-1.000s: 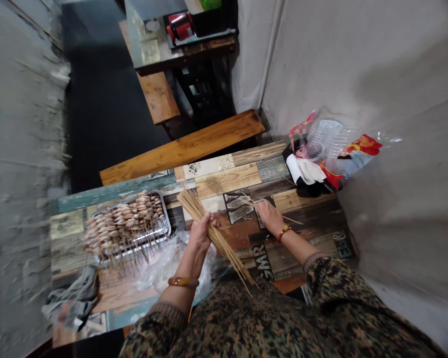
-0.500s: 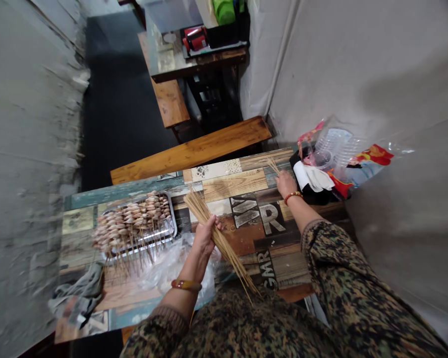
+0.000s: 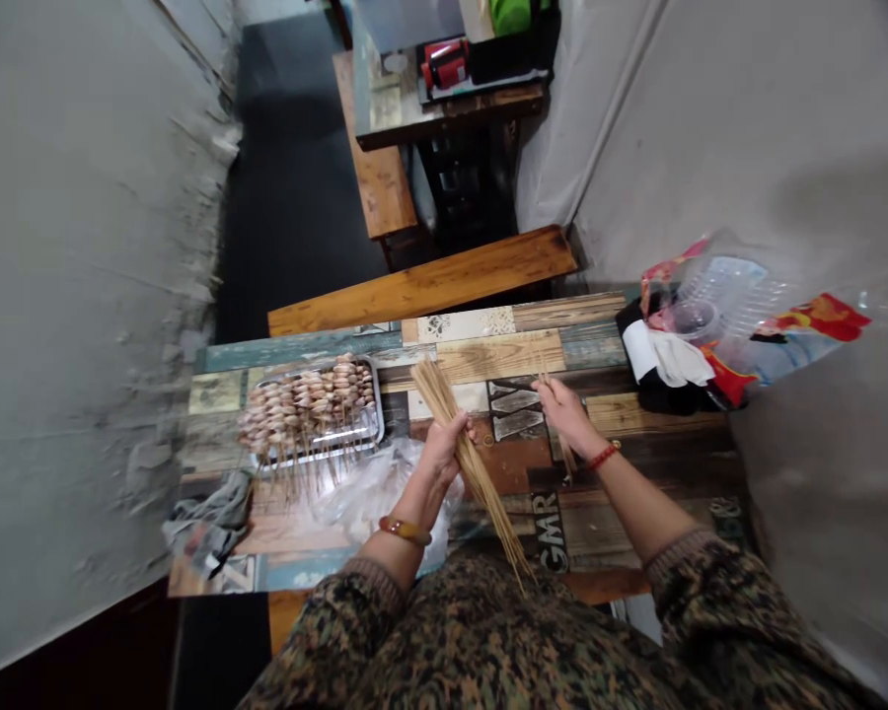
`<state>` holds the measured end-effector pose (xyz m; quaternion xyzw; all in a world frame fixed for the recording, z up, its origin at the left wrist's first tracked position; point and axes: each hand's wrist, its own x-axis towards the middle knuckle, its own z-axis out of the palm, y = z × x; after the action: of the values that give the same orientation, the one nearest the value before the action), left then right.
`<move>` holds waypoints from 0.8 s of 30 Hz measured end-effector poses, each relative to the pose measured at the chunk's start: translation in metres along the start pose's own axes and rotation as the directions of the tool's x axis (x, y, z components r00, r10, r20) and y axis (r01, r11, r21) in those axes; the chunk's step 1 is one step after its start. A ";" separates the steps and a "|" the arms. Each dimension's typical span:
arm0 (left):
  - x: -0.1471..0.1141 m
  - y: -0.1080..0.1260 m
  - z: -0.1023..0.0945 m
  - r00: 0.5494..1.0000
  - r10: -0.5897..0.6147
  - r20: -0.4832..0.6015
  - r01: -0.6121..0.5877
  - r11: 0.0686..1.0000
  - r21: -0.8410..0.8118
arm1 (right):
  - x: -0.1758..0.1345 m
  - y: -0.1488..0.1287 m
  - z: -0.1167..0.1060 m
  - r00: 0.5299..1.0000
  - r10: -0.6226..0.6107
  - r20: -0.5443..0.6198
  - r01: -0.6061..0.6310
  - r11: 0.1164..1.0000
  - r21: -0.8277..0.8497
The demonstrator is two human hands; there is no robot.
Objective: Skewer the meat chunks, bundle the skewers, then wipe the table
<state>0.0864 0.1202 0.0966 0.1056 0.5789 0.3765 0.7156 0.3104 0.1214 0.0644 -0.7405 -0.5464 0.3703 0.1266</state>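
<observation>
My left hand [image 3: 444, 449] is closed around a thick bundle of bamboo skewers [image 3: 492, 503], which slants from the table's middle toward my body. To its right, my right hand [image 3: 564, 412] grips a few loose skewers [image 3: 566, 459]; their ends show above and below the fingers. Left of my left hand, a metal tray [image 3: 380, 419] bears rows of skewered pale meat pieces [image 3: 307, 399], with the sticks jutting over its near edge. A crumpled clear plastic bag [image 3: 374, 493] lies between the tray and my left forearm.
At the table's right end, a dark container [image 3: 662, 396] holds white cloth-like items, plastic cups and colourful packaging against the wall. A grey cloth [image 3: 214, 518] lies at the left end. Beyond the table [image 3: 607, 345] stand a wooden bench [image 3: 421, 286] and another table [image 3: 381, 123].
My right hand has come back from the table's right side toward the left hand, bringing the few skewers with it. The left hand keeps its bundle. The camera view has shifted.
</observation>
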 end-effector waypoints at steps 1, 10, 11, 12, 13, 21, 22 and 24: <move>-0.002 -0.001 0.001 1.000 -0.001 0.001 0.001 1.000 0.001 | -0.008 -0.011 0.009 0.998 -0.032 0.046 0.026 0.993 0.112; -0.015 -0.001 0.002 1.000 0.009 0.002 -0.009 1.000 -0.028 | -0.047 -0.082 0.060 0.941 -0.328 0.085 0.304 0.929 0.212; -0.016 -0.002 0.000 1.000 0.015 -0.010 -0.016 0.999 -0.034 | -0.049 -0.084 0.062 0.941 -0.326 0.091 0.308 0.936 0.174; -0.016 -0.002 -0.001 0.999 0.022 -0.025 -0.023 0.999 -0.039 | -0.053 -0.086 0.064 0.942 -0.322 0.097 0.308 0.941 0.140; -0.016 -0.003 -0.003 0.999 0.028 -0.042 -0.030 0.999 -0.043 | -0.057 -0.087 0.066 0.940 -0.324 0.104 0.312 0.943 0.114; -0.014 -0.005 -0.018 0.993 0.026 -0.113 -0.031 0.999 -0.045 | -0.098 -0.100 0.073 0.929 -0.365 0.056 0.351 0.921 0.170; -0.014 -0.004 -0.020 0.993 0.020 -0.112 -0.025 0.999 -0.042 | -0.101 -0.099 0.073 0.929 -0.366 0.049 0.348 0.913 0.214; -0.015 -0.002 -0.024 0.995 0.006 -0.097 -0.009 0.999 -0.040 | -0.102 -0.092 0.071 0.933 -0.357 0.055 0.317 0.882 0.347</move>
<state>0.0646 0.1019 0.0998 0.0749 0.6050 0.3954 0.6871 0.1834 0.0483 0.1113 -0.5789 -0.6028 0.4724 0.2798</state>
